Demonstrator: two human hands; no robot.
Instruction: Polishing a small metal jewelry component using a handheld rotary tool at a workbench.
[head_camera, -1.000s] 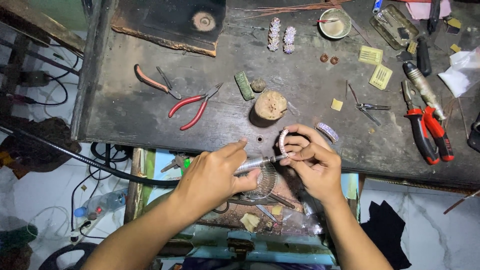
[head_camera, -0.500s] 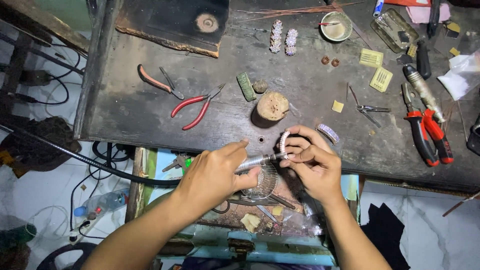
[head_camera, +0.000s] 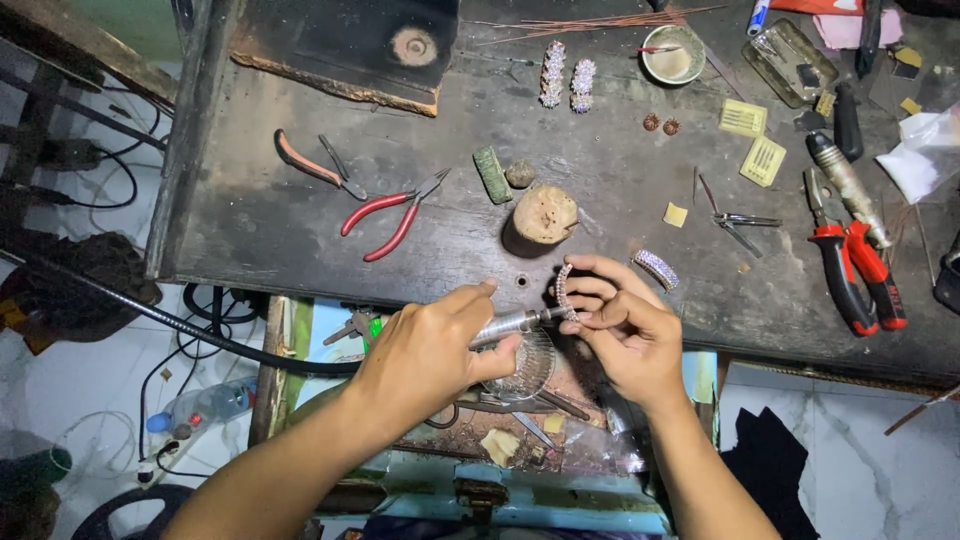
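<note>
The left hand (head_camera: 425, 350) had its grip closed round a slim rotary handpiece (head_camera: 505, 325), whose tip met a stone-set bangle (head_camera: 563, 290) at the near edge of the table (head_camera: 250, 220). The right hand (head_camera: 630, 340) pinched that bangle, fingers shut on it. This looked like the grinding or polishing step. The next move would call for a steady tool and small turns of the bangle. Red pliers (head_camera: 395, 215) lay at ten o'clock.

My bench (head_camera: 280, 220): dark, worn. Red pliers (head_camera: 392, 213) left of centre, wood stump (head_camera: 545, 213) at middle, red-handled cutters (head_camera: 856, 272) right, small bowl (head_camera: 672, 55) far, two beaded pieces (head_camera: 566, 78) far centre, yellow cards (head_camera: 753, 138) right.
</note>
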